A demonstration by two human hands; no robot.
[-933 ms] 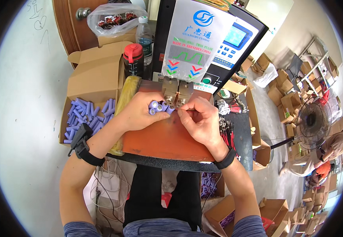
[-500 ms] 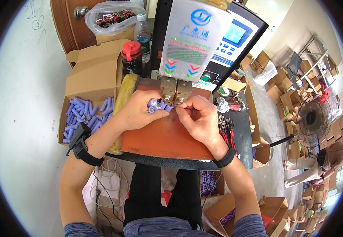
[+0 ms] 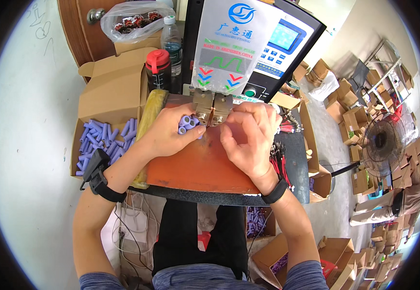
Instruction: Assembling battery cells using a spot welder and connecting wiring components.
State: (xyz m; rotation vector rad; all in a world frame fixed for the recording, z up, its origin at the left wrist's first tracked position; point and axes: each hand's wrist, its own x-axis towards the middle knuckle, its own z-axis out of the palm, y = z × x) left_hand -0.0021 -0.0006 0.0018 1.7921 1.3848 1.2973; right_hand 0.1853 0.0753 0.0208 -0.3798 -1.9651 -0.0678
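Several purple cylindrical battery cells (image 3: 186,124) are bunched in my left hand (image 3: 171,133), their round ends facing me. My fingers wrap round them just left of and below the metal electrode heads (image 3: 212,107) of the spot welder (image 3: 229,53). My right hand (image 3: 251,137) is lifted beside those heads on the right, thumb apart from the bent fingers, with nothing visible in it. Its fingertips are near a bundle of red and white wire leads (image 3: 291,124), partly covering it. More red and black leads (image 3: 280,162) lie below that bundle.
An open cardboard box (image 3: 104,94) of purple cells stands left, beside a yellow wrapped roll (image 3: 151,130). An orange mat (image 3: 200,169) covers the bench. Behind stand a dark bottle (image 3: 158,72) and a clear bottle (image 3: 172,46). A fan (image 3: 383,142) and another person (image 3: 403,200) are at right.
My right hand has left its pinch at the electrodes; its fingers have spread and moved right and up toward the leads. My left hand still holds the cells, shifted slightly left.
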